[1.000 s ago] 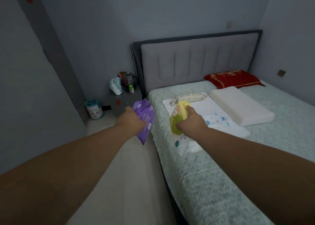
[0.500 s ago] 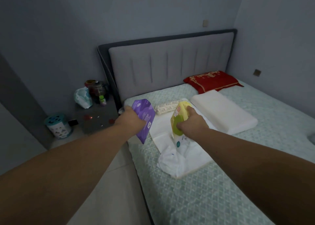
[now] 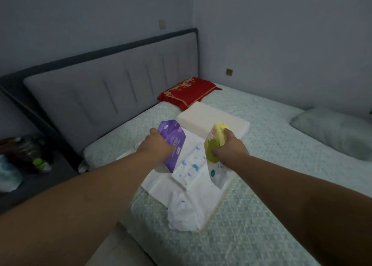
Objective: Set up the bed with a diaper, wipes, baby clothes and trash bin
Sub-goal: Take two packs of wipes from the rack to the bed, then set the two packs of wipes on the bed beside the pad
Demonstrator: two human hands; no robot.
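My left hand (image 3: 156, 146) grips a purple pack (image 3: 173, 143), held upright above the left part of a white changing pad (image 3: 159, 187) on the bed (image 3: 251, 215). My right hand (image 3: 229, 150) grips a yellow wipes pack with a green lid (image 3: 214, 143), also upright, over the pad's right side. Between and below the two packs lies a white diaper with blue prints (image 3: 189, 169), spread on the pad. Its lower end bunches near the bed's edge.
A white foam pillow (image 3: 213, 117) lies just behind the packs, a red pillow (image 3: 187, 92) by the grey headboard (image 3: 100, 88), and a grey pillow (image 3: 334, 131) at far right. A dark nightstand (image 3: 30, 177) with bottles and a bag stands left of the bed.
The view has swung right and closer to the bed. Both hands, still holding their packs, now hover over the pad and diaper. The trash bin and floor have left the view.
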